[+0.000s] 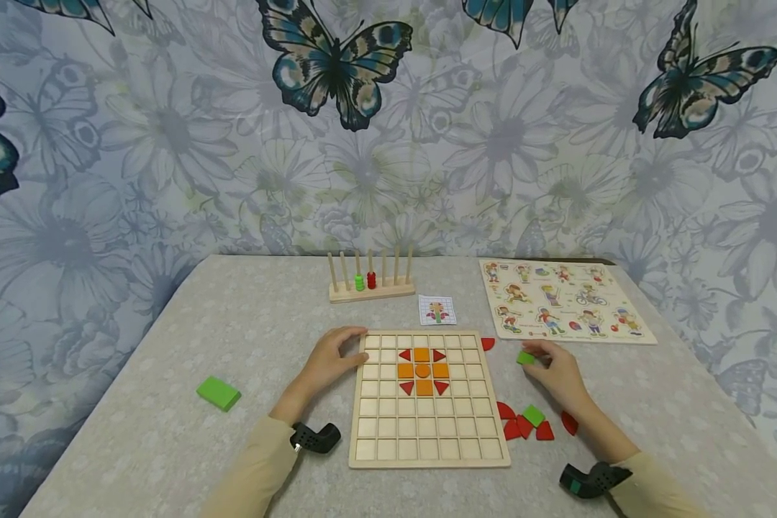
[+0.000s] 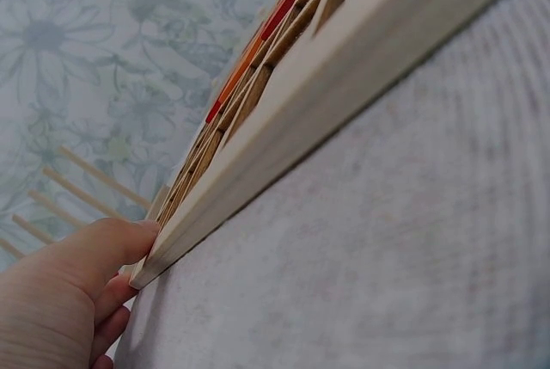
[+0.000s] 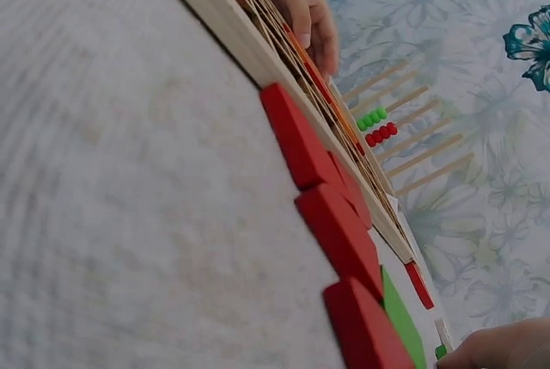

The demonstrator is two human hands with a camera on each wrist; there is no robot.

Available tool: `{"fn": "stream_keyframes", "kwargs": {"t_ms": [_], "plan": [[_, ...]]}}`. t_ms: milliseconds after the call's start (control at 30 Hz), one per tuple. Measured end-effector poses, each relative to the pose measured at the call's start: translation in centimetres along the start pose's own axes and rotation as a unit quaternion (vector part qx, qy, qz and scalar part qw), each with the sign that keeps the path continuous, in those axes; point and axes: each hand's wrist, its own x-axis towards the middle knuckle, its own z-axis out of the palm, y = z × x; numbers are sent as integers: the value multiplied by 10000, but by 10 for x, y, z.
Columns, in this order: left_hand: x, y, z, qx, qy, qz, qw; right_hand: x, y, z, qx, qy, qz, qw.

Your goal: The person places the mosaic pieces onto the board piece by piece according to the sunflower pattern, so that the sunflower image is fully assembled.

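Observation:
A wooden grid board (image 1: pixel 434 424) lies flat, with orange squares (image 1: pixel 421 355), an orange circle (image 1: pixel 423 370) and several red triangles (image 1: pixel 406 388) set in its upper cells. My left hand (image 1: pixel 329 363) grips the board's far left corner; in the left wrist view its thumb (image 2: pixel 120 236) lies on the edge, fingers beyond the corner. Right of the board, my right hand (image 1: pixel 560 374) pinches a green square tile (image 1: pixel 525 357) by the fingertips. That hand shows only partly in the right wrist view. Near it lie another green tile (image 1: pixel 533 415) and several red pieces (image 1: pixel 544 431).
A small pattern card (image 1: pixel 437 310) lies behind the board. Further back is a peg rack (image 1: pixel 372 291) with green and red beads. A picture puzzle board (image 1: pixel 566 298) lies at the back right. A green block (image 1: pixel 219 393) sits at the left.

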Motion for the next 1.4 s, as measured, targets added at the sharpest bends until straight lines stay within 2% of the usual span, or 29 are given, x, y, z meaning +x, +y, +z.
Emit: {"fn": "stream_keyframes", "kwargs": {"t_ms": [333,600,767,967,1067,1167,1400], "plan": [[-2,-2,-1,45,17,37,10000,-1,-9,5,188,-24,-123,9997],[-3,-5,-2,78,44,1,10000,-6,-41,19,641,-480,-216,9966],[-3,-4,-1,42,65,-10,10000,-17,-69,34,1094,-1018,-679,9864],[-2,-2,-1,42,36,-33,10000,-28,-99,60,1501,-1873,-1374,9610],[-1,-1,-1,8,27,-39,10000,-31,-107,71,1514,-2196,-1492,9522],[0,-1,-1,24,7,-10,10000,-34,-110,78,1412,-2296,-1537,9506],[1,-1,-1,26,5,-23,10000,-37,-109,80,1353,-2168,-1699,9517]]}}
